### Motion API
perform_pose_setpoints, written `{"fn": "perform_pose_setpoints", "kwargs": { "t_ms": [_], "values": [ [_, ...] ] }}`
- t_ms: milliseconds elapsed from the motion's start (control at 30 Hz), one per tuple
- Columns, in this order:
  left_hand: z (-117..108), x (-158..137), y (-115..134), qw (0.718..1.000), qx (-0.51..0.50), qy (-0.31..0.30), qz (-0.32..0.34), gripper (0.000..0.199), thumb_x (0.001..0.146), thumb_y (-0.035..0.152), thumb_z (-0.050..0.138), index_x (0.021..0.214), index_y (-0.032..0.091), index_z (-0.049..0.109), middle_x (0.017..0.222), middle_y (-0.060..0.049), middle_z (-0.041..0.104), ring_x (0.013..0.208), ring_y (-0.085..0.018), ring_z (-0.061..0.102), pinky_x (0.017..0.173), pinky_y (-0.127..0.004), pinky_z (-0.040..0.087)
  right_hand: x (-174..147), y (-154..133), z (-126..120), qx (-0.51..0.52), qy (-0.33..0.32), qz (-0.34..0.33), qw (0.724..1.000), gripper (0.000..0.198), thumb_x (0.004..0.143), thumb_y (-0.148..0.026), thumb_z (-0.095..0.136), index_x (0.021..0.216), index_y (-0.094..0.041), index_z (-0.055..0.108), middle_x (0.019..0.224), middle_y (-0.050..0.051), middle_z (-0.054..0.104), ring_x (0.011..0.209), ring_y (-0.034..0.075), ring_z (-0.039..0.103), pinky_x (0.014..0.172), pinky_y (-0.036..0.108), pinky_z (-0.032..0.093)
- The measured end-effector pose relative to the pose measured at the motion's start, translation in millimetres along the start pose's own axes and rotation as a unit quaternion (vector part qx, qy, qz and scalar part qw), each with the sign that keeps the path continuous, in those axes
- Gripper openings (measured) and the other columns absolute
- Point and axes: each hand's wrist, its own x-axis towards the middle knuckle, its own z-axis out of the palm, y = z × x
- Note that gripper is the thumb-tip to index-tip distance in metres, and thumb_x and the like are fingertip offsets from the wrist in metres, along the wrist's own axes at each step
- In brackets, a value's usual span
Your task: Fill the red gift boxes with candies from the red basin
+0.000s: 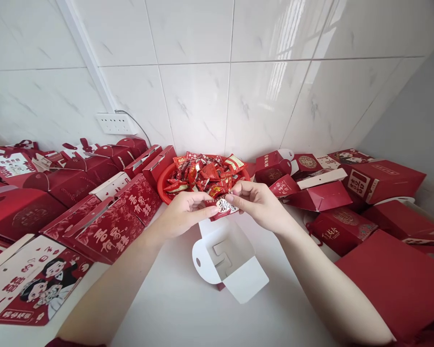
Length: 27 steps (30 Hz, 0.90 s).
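Both my hands pinch a small red printed piece [221, 206] with light lettering and a black-and-white picture. My left hand [184, 212] grips its left end and my right hand [258, 205] its right end. It sits just above the far side of an unfolded gift box [235, 250]. Whether it is joined to that box, I cannot tell. The box stands open, white inside, its flaps spread and a hole in the rounded left one. Just beyond my fingers is a red basin [162, 188] heaped with red-wrapped sweets [206, 171].
Red gift boxes crowd the left, among them a floral one [119, 226] and a box with a cartoon couple [36, 284]. More boxes [386, 178] lie along the right. Behind the white table [188, 313] rises a tiled wall with a power socket [115, 124].
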Motion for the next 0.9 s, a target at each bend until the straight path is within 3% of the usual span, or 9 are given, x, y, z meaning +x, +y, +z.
{"fn": "perform_pose_setpoints", "kwargs": {
  "t_ms": [133,367,500,600,767,900],
  "values": [
    [-1,-2,1,0.998,0.058,0.015,0.026,0.019,0.088,0.033,0.065,0.088,0.015,0.072,0.084,-0.002,0.069,0.076,-0.014,0.062,0.069,-0.023,0.049,-1,-2,1,0.028,-0.014,0.019,0.999,0.026,0.084,-0.04,0.068,0.075,-0.017,0.057,0.07,-0.002,0.055,0.062,0.01,0.049,0.058,0.023,0.042],
    [-2,-2,2,0.996,0.079,0.005,0.041,0.016,0.086,0.03,0.065,0.088,0.016,0.071,0.082,-0.001,0.068,0.075,-0.013,0.061,0.068,-0.021,0.048,-1,-3,-2,0.063,-0.032,0.047,0.996,0.021,0.081,-0.033,0.071,0.072,-0.017,0.062,0.066,-0.003,0.058,0.06,0.01,0.052,0.061,0.025,0.044],
    [-7,-3,2,0.994,0.104,-0.023,0.029,0.025,0.088,0.038,0.063,0.095,0.015,0.072,0.087,-0.004,0.07,0.082,-0.017,0.064,0.075,-0.026,0.051,-3,-7,-10,0.024,-0.047,0.033,0.998,0.02,0.082,-0.033,0.07,0.073,-0.016,0.064,0.069,-0.002,0.06,0.064,0.01,0.053,0.063,0.025,0.043],
    [-13,-4,4,0.99,0.133,-0.039,0.005,0.028,0.088,0.042,0.063,0.1,0.019,0.072,0.096,-0.003,0.072,0.089,-0.018,0.067,0.079,-0.027,0.053,-7,-14,-17,-0.062,-0.096,0.032,0.993,0.02,0.088,-0.034,0.063,0.079,-0.017,0.066,0.073,-0.001,0.062,0.067,0.012,0.054,0.065,0.026,0.043],
    [-31,-4,4,0.976,0.204,0.07,-0.016,0.027,0.087,0.044,0.064,0.098,0.021,0.071,0.096,-0.002,0.074,0.09,-0.018,0.067,0.083,-0.028,0.053,-18,-23,-13,-0.298,-0.227,0.025,0.927,0.015,0.09,-0.02,0.055,0.083,-0.019,0.069,0.069,-0.002,0.064,0.06,0.011,0.052,0.057,0.024,0.038],
    [-55,-3,-1,0.952,0.273,0.137,-0.025,0.028,0.086,0.045,0.063,0.093,0.021,0.074,0.096,-0.003,0.075,0.089,-0.02,0.069,0.084,-0.03,0.052,-24,-18,3,-0.331,-0.281,0.031,0.9,0.019,0.088,-0.013,0.054,0.094,-0.021,0.07,0.082,0.0,0.071,0.068,0.013,0.06,0.06,0.024,0.04]
  ]
}}
